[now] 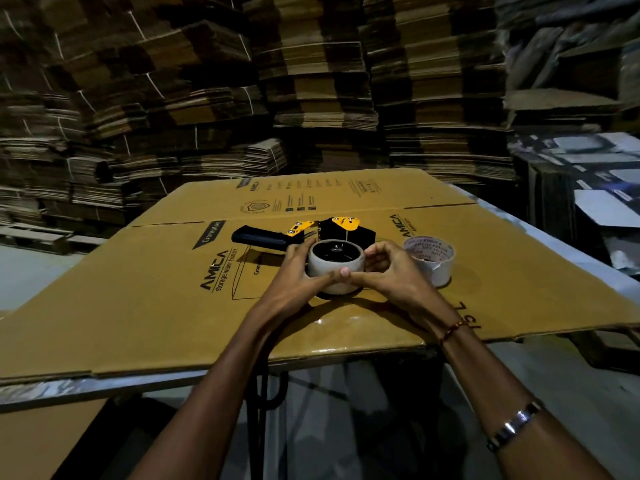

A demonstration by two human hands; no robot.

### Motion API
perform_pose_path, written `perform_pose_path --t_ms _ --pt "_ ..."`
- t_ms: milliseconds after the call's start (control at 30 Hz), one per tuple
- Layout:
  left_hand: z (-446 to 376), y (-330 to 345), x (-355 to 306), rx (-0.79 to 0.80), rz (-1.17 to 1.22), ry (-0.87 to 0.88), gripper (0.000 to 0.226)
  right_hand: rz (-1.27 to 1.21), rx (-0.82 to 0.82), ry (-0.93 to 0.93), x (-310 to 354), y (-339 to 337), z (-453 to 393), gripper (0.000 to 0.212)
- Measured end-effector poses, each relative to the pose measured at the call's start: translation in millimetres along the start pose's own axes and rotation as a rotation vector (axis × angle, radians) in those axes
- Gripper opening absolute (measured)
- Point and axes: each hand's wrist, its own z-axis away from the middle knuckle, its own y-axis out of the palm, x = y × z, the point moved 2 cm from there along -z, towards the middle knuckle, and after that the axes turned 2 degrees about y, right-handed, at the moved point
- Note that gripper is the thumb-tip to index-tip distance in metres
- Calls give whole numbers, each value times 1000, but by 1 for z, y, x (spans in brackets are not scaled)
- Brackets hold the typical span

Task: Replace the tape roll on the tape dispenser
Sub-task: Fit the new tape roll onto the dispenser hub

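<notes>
A black and yellow tape dispenser (330,230) lies on its side on a flattened cardboard box (145,292), handle pointing left. A grey-white tape roll (332,266) sits on the dispenser's black hub. My left hand (299,275) grips the roll's left and front side, thumb across the front. My right hand (389,271) holds its right side, fingertips meeting the left thumb. A second, clear tape roll (431,259) with a printed core lies flat just right of my right hand.
The cardboard box rests on a table whose pale edge (69,386) shows in front. Tall stacks of flattened cartons (311,81) rise behind and to both sides. Printed boxes (588,161) stand at the right.
</notes>
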Motion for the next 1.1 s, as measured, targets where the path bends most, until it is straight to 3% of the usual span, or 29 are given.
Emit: perform_pose_path --t_ms 300,500,600,700,767,900,1000,1100 --pt "7 -1 -5 -7 111 -34 74 -19 -2 52 5 0 4 55" --pt "8 -2 -3 19 182 -67 67 -18 54 22 11 2 14 26" --pt "6 -5 1 49 187 -84 75 -103 109 5 13 -1 19 12" --pt "4 -7 5 61 192 -98 81 -189 -26 -40 15 -5 19 18" --pt "3 -8 6 72 193 -88 80 -87 -105 -86 13 -8 14 12" --pt "2 -13 9 125 217 -99 79 275 142 -208 13 -9 5 52" --pt "2 -17 9 97 248 -81 64 232 226 -193 14 -10 8 39" --pt "6 -18 9 -67 173 -28 47 171 231 -203 15 -8 11 23"
